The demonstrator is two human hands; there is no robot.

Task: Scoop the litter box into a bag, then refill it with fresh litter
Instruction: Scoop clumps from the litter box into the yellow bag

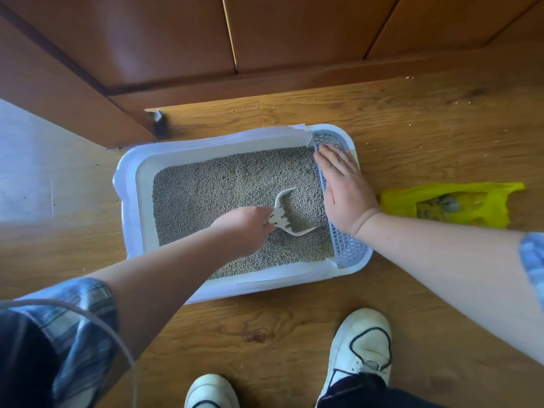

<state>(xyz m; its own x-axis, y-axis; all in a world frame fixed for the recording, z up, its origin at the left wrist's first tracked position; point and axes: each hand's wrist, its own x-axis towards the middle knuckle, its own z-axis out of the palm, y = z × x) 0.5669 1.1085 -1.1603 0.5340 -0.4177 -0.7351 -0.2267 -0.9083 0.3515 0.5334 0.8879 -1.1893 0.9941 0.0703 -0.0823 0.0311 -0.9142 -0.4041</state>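
Nearest to me are two white shoes, one (212, 391) at the bottom edge and the other (360, 348) to its right, both on the wooden floor (265, 328). A blue plaid sleeve (79, 319) is pushed up on my left arm, which reaches forward over the near rim of the litter box (129, 184).

My left hand (244, 228) is curled tight round the handle of the white scoop (287, 214). The scoop's slotted head lies in the grey litter (220, 189), towards the right half of the box.

My right hand (343, 189) lies flat with straight fingers, palm down on the blue-grey grid panel (347, 248) at the right end of the box. It grips nothing. The two hands are apart, with the scoop head between them.

The box sits on the floor in the middle of my view. Its bed of litter covers the bottom.

Just right of the box, beyond my right wrist, a yellow plastic bag (459, 204) lies on the floor with grey clumps showing inside. A few loose grains (412, 134) dot the boards further out. Past the box stand brown wooden cabinet doors (147, 39), and pale flooring (35, 160) shows at the left.
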